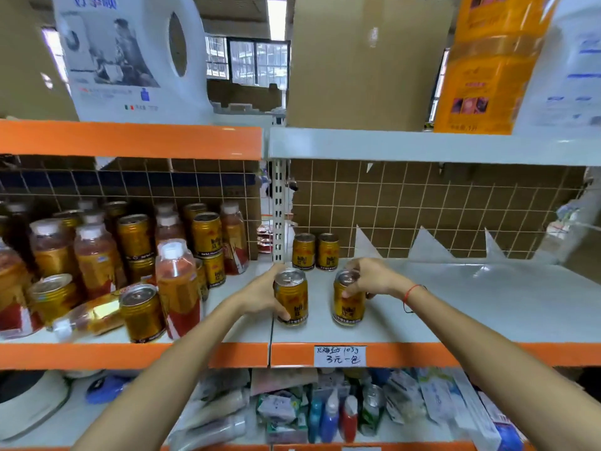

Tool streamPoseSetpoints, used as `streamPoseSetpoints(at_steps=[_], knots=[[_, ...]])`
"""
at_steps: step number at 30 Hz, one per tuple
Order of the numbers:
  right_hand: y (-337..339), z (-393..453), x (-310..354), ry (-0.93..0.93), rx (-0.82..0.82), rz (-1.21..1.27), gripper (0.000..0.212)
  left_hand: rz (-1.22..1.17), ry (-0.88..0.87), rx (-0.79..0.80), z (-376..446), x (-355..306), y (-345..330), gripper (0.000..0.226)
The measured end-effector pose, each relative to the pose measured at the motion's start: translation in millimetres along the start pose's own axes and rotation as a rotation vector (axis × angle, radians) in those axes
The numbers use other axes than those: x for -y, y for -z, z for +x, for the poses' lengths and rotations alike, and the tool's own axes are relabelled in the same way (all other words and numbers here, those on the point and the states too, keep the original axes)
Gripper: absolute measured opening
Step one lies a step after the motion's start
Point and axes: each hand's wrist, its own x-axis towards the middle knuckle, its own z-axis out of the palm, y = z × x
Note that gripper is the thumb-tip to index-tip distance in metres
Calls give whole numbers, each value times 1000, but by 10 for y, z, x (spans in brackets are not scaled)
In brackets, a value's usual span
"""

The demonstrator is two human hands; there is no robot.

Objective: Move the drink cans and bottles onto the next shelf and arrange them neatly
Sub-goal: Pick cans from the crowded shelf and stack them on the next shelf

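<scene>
Four gold drink cans on the right-hand shelf, all upright. Two rear cans: rear left can and rear right can, side by side, just beside the perforated upright post, close to the wire grid backing. Two front cans: front left can and front right can, apart from each other, near the shelf's front edge.

Left hand: fingers curled round the side of the front left can, thumb at its lower front; can base on the shelf, close to the seam between the two shelves.

Right hand: fingers arched over the top rim of the front right can, gripping it from above; red string on that wrist.

Left-hand shelf: crowded with gold cans and clear bottles of red drink with white caps. One tall bottle upright near the front; one gold can tilted beside it; one bottle lying on its side at the front.

Handwritten price label on the orange shelf lip below the front cans.
</scene>
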Motion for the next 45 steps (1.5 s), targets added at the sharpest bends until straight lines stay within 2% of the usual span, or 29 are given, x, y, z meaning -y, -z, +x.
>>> streamPoseSetpoints(at_steps=[11, 17, 22, 25, 28, 31, 34, 39, 45], knots=[[56, 194, -295, 126, 47, -32, 49, 129, 4, 57, 400, 36, -185, 90], [-5, 262, -365, 171, 35, 11, 43, 88, -7, 78, 424, 184, -188, 90], [-53, 224, -374, 150, 60, 111, 52, -20, -1, 81, 423, 230, -220, 88], [-102, 151, -403, 114, 60, 220, 73, -154, 35, 13, 360, 275, -307, 89], [-263, 104, -552, 50, 54, 371, 100, -182, 106, -98, 303, 321, -416, 105], [-501, 92, -678, 26, 9, 371, 95, -174, 133, -201, 289, 308, -629, 120], [-620, 100, -691, 59, -76, 397, 90, -151, 77, -343, 327, 322, -777, 112], [-668, 162, -731, 118, -167, 350, 89, -145, 4, -441, 362, 414, -839, 106], [-637, 260, -732, 175, -243, 296, 83, -129, -85, -462, 412, 367, -798, 87]])
